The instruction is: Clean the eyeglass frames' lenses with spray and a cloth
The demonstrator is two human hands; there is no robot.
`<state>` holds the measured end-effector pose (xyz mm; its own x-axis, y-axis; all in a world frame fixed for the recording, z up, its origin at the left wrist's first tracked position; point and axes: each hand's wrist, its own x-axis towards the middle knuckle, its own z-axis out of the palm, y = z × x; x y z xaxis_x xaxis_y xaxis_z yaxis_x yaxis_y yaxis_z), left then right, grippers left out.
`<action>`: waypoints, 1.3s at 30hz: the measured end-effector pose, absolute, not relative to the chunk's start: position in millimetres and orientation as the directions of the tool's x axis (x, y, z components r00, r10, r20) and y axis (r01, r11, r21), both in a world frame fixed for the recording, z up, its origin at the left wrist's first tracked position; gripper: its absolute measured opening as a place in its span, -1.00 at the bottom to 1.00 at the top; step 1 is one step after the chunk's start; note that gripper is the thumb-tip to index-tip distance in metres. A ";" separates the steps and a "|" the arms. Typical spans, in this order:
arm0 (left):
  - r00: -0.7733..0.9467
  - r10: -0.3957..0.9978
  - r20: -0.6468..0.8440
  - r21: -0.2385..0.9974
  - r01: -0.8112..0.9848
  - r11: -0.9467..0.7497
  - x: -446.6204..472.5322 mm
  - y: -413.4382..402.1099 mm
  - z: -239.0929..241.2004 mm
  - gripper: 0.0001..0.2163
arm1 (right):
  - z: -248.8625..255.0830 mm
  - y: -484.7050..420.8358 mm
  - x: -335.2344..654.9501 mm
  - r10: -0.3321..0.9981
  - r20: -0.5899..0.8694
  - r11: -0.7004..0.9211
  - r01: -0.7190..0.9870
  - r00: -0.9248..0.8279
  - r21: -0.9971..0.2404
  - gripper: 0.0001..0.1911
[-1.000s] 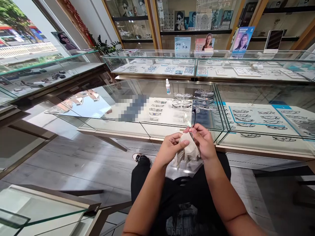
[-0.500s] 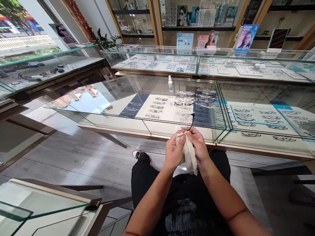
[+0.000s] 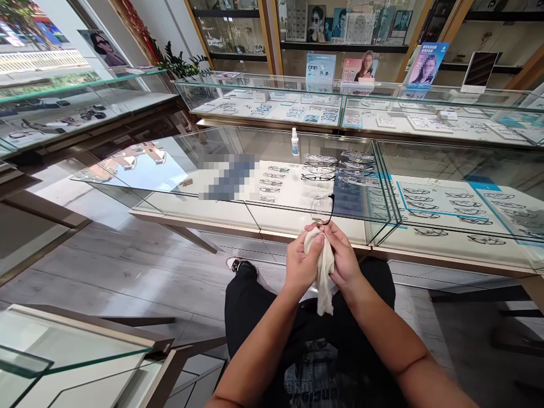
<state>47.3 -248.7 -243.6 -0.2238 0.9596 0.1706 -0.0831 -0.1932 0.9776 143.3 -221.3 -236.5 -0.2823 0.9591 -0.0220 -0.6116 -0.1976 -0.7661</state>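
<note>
Both hands meet in front of me, above my lap and at the near edge of the glass counter. My left hand [image 3: 302, 259] is closed on a cream cleaning cloth [image 3: 325, 277], its thumb pressing the fabric. The cloth hangs down between the hands. My right hand [image 3: 343, 255] is closed at the lower part of a pair of eyeglasses [image 3: 323, 208], whose dark-rimmed lens sticks up beyond the fingertips. The rest of the eyeglasses is hidden by the fingers and cloth.
A glass display counter [image 3: 204, 198] holds rows of glasses frames [image 3: 272, 182]. On its top stand a white spray bottle [image 3: 294, 141] and several eyeglasses [image 3: 318, 169]. More display cases lie behind and at the left. A glass-topped case [image 3: 85, 334] is at the lower left.
The cloth's loose end hangs lower and narrower, shifted slightly left. Both hands stay nearly in place around the eyeglasses and cloth. The view has moved slightly.
</note>
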 end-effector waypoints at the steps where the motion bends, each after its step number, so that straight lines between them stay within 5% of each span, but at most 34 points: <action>1: -0.238 0.955 0.176 0.978 -0.072 -0.198 46.8 -248.8 -243.4 -0.45 | -236.1 -222.6 141.8 0.960 -0.021 -0.197 -0.620 -0.279 -0.760 -0.59; 7: -0.120 0.986 0.115 0.989 -0.083 -0.125 19.9 -252.4 -243.3 -0.39 | -233.1 -224.7 155.4 0.974 -0.019 -0.159 -0.621 -0.226 -0.768 -0.66; 14: -0.159 0.981 0.107 0.993 -0.033 -0.114 -6.1 -254.0 -238.4 -0.38 | -240.1 -222.6 180.0 0.913 0.127 -0.028 -0.372 -0.388 -0.928 -0.70; 25: 0.127 0.989 0.073 0.983 -0.174 -0.050 -11.7 -250.0 -220.6 -0.55 | -245.7 -228.1 177.8 0.886 -0.050 -0.238 -0.359 -0.461 -0.903 -0.62; 33: -0.263 0.937 0.229 0.968 -0.043 -0.249 12.8 -247.2 -223.6 -0.47 | -242.7 -230.4 164.8 0.828 -0.004 -0.253 -0.368 -0.560 -0.895 -0.63; 39: 0.141 0.977 0.162 0.980 -0.135 -0.143 -17.3 -242.1 -224.1 -0.58 | -239.1 -221.4 176.3 0.869 -0.076 -0.272 -0.343 -0.489 -0.899 -0.61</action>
<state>-17.3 -242.1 -224.1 0.1411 0.9766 0.1623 -0.1345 -0.1435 0.9805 176.3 -221.4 -239.1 -0.4889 0.8690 -0.0763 -0.3426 -0.2718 -0.8993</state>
